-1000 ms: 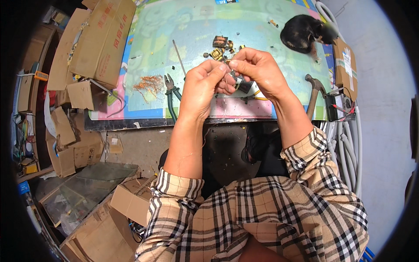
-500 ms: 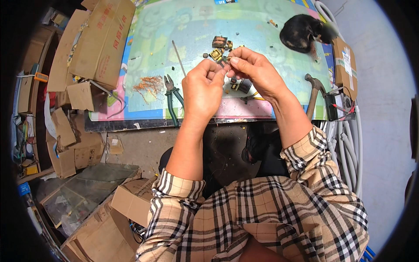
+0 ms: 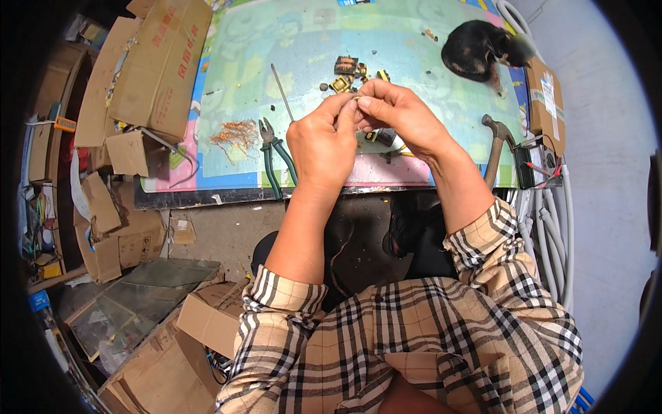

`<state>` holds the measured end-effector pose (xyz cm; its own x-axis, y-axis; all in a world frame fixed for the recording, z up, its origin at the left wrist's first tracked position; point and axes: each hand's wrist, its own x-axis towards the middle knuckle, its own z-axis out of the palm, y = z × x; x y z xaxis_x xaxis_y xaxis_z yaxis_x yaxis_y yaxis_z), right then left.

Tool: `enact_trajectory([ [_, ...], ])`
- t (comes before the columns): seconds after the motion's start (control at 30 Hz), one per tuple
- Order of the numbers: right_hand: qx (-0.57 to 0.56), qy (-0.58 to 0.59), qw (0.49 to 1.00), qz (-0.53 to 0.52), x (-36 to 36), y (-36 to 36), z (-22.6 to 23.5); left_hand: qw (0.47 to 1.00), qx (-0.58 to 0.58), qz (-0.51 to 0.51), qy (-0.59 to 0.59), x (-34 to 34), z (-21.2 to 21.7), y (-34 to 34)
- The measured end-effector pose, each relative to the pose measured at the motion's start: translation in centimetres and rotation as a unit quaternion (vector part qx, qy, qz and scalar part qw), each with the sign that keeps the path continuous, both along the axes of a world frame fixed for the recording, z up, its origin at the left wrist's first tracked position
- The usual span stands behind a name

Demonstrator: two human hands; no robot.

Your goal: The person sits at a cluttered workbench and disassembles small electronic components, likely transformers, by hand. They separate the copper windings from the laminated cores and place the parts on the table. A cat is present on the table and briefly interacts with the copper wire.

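Note:
Over the near middle of the table, my left hand (image 3: 321, 146) and my right hand (image 3: 405, 121) meet at the fingertips, both closed. Pinched between them is a small piece, of which only a yellowish sliver shows; the fingers hide its kind. Just beyond lie small transformers or coils: one dark with copper windings (image 3: 346, 65) and a yellow-and-black one (image 3: 340, 84). Another dark coil part (image 3: 381, 136) sits partly behind my right hand. Left of my left hand are green-handled pliers (image 3: 270, 155) and a thin metal rod (image 3: 281, 90), its near end hidden by that hand.
A tangle of copper wire (image 3: 236, 135) lies left of the pliers. At right are a hammer (image 3: 495, 146) and a small black furry animal (image 3: 472, 52), curled up. Cardboard boxes (image 3: 155, 72) crowd the left edge; grey pipes (image 3: 552, 238) stand at lower right.
My fingertips have drawn closer together, with the right hand turned slightly inward. The small dark piece visible between them before is now mostly covered. A thin strand shows below the table edge.

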<state>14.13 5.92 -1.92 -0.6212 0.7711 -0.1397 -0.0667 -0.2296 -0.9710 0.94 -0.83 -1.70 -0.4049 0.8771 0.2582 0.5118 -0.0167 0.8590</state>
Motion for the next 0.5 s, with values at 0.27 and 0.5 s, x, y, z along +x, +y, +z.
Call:
enact_trajectory([
  [0.27,-0.133,0.062,0.989,-0.030,-0.5,-0.6,0.1,0.999,0.013,0.032,-0.020,0.3,-0.1,0.2],
  [0.5,-0.031,-0.058,0.996,-0.054,-0.1,-0.3,0.0,0.994,0.091,0.012,0.065,-0.7,-1.3,0.7],
])
